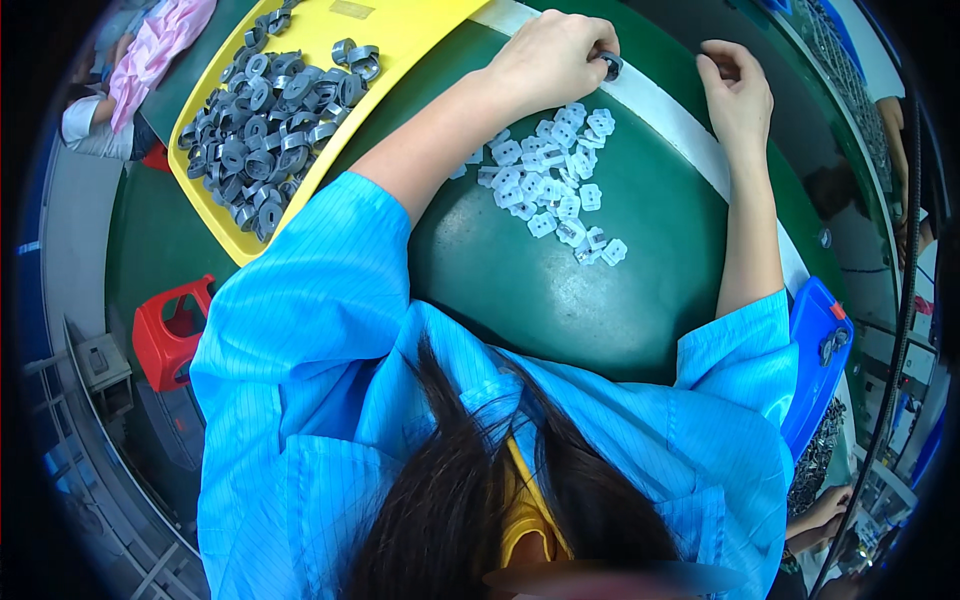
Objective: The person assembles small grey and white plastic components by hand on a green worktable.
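Note:
My left hand (562, 58) is closed on a small dark grey plastic ring (611, 66), pinched at the fingertips above the white strip of the table. To the right, my right hand (738, 95) is raised, its fingers curled and the thumb close to the index finger. Whether anything sits between those fingertips is too small to tell. Below my left hand, many small translucent white plastic pieces (545, 180) with tiny holes lie loosely on the green table (560, 300). Grey plastic rings (265, 135) like the held one fill part of a yellow tray (410, 35) at the left.
A red stool (172, 335) stands at the lower left. On the right, a blue tray (815, 360) holds a few grey parts, beside a heap of dark small parts (820, 455). Another person's hand (825, 515) shows there; more people are at the edges.

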